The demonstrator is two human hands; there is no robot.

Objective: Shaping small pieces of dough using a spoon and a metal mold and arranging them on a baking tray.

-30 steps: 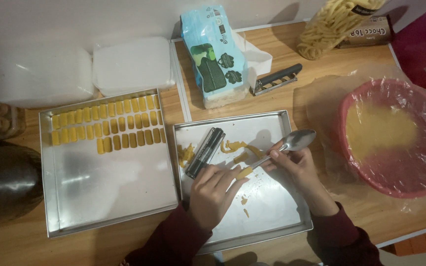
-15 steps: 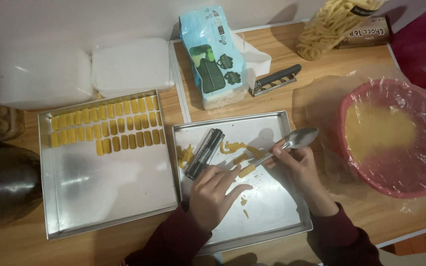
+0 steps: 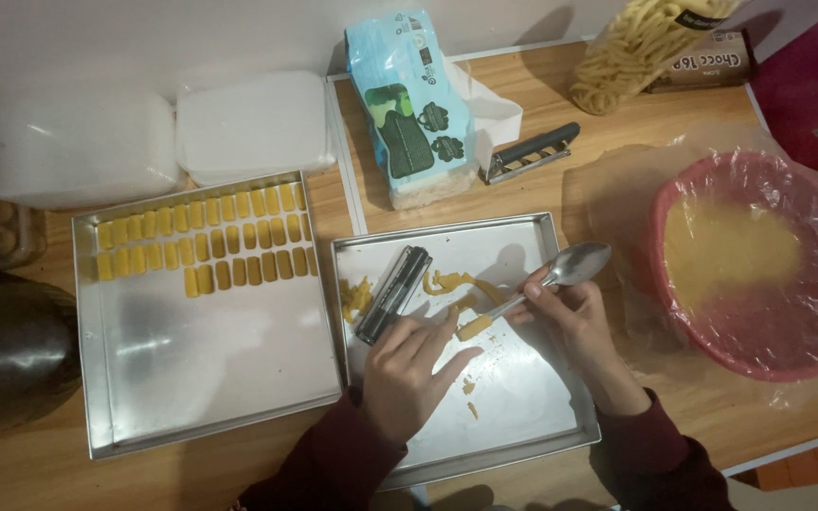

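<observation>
Your right hand (image 3: 575,322) is closed around the handle of a metal spoon (image 3: 560,274), bowl pointing up and away from you, handle end down on a small yellow dough piece (image 3: 473,327) in the near tray (image 3: 542,416). Looks like the handle does the pushing or shaping, not the bowl. Your left hand (image 3: 409,364) lies flat on the same tray, fingers (image 3: 449,333) spread and touching the dough piece, likely steadying it; it grips nothing. Just left of that hand lies a ridged metal tool (image 3: 393,293), with dough scraps (image 3: 357,295) beside it, towards the tray's left edge. The second tray (image 3: 201,378) sits touching the first, towards the table's left edge, with neat rows of finished dough pieces (image 3: 205,248) along its far side, kept apart from the working mess. A red bowl of batter (image 3: 759,265) under plastic film stands by the right edge. A blue packet (image 3: 409,104) and white tubs (image 3: 144,128) stand along the far edge.
</observation>
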